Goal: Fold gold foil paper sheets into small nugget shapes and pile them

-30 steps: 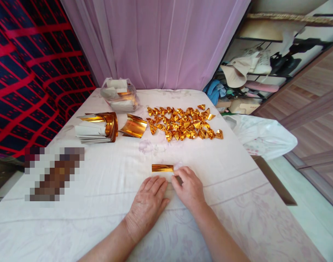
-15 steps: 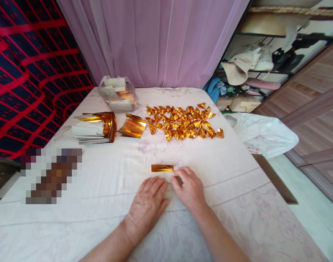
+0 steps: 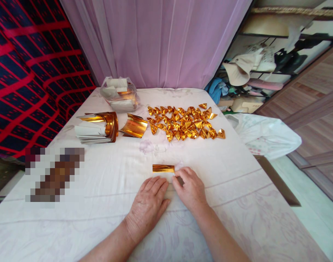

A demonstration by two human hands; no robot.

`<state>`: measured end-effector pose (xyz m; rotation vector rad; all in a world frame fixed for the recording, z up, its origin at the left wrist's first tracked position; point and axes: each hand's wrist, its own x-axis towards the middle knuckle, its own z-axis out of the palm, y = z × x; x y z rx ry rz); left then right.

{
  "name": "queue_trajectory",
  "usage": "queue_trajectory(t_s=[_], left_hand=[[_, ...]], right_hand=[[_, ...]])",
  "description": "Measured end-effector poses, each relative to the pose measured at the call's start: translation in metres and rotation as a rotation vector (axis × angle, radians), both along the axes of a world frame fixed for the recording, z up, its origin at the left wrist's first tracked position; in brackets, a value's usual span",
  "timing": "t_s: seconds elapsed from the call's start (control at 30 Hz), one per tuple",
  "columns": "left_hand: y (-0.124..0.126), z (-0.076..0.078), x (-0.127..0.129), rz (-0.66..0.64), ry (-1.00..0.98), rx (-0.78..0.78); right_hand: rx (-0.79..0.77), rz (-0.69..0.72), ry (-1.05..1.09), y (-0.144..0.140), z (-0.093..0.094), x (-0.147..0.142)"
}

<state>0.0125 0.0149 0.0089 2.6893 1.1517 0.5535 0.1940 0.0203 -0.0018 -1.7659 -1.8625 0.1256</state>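
Note:
A narrow folded strip of gold foil paper (image 3: 163, 168) lies on the cloth-covered table in front of me. My right hand (image 3: 192, 189) is closed in a pinch at the strip's right end, thumb and forefinger curled together at its lower corner. Just below the strip, my left hand (image 3: 150, 198) rests flat, palm down, with fingers extended and nothing in it. Beyond the strip sits a spread of folded gold foil pieces (image 3: 186, 123). To their left are a curved sheet of gold foil paper (image 3: 135, 126) and a thick curled stack of such sheets (image 3: 96, 128).
A clear plastic bag (image 3: 119, 94) holding more foil paper stands at the back left. A pixelated patch (image 3: 57, 176) hides something on the left of the table. Past the right edge are a white plastic bag (image 3: 270, 134) and a shelf with a cap (image 3: 237, 69) and shoes.
The whole view has shifted slightly, with things appearing a little further right. Both hands and the strip keep the same places relative to each other.

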Motion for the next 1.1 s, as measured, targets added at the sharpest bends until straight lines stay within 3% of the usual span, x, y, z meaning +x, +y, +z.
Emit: queue_trajectory(t_s=[0.73,1.1], left_hand=[[0.0027,0.0044,0.0036,0.013,0.048,-0.032],[0.0019,0.0049,0.0039,0.032,0.060,-0.072]], right_hand=[[-0.003,-0.055,0.037,-0.0005,-0.0005,-0.0017],[0.012,-0.006,0.029,-0.0021,-0.0009,0.0005]])
